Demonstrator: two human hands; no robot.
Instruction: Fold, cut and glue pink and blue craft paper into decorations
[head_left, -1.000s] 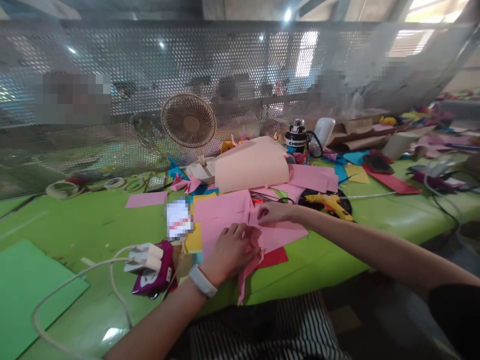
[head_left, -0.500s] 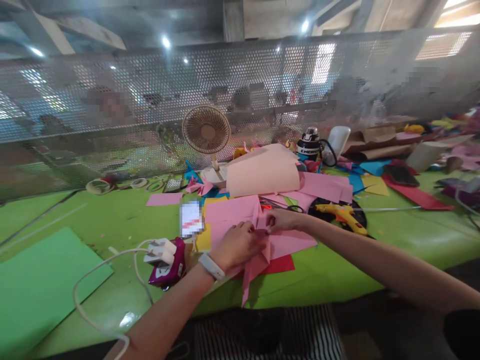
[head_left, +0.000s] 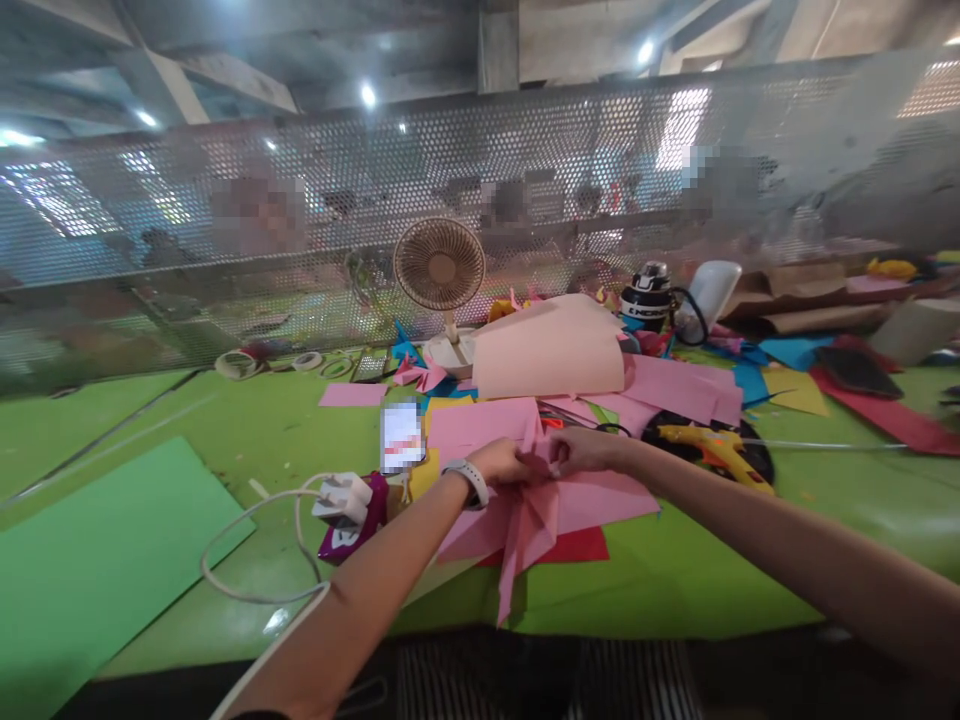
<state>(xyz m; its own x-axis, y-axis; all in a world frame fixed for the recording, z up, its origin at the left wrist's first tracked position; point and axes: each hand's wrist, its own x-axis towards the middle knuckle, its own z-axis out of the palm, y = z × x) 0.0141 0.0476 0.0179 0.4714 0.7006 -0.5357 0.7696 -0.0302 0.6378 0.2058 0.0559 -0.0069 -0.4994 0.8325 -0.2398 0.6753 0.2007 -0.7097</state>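
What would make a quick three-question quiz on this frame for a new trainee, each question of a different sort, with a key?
1. Multiple choice: what are the left hand and the right hand both touching?
A) a tape roll
B) folded pink paper
C) a drinks bottle

2. True or false: the yellow glue gun lies to the right of both hands.

3. Fill in the blank: the pale band is worn on the person's ____ wrist.

Key: 1. B; 2. True; 3. left.
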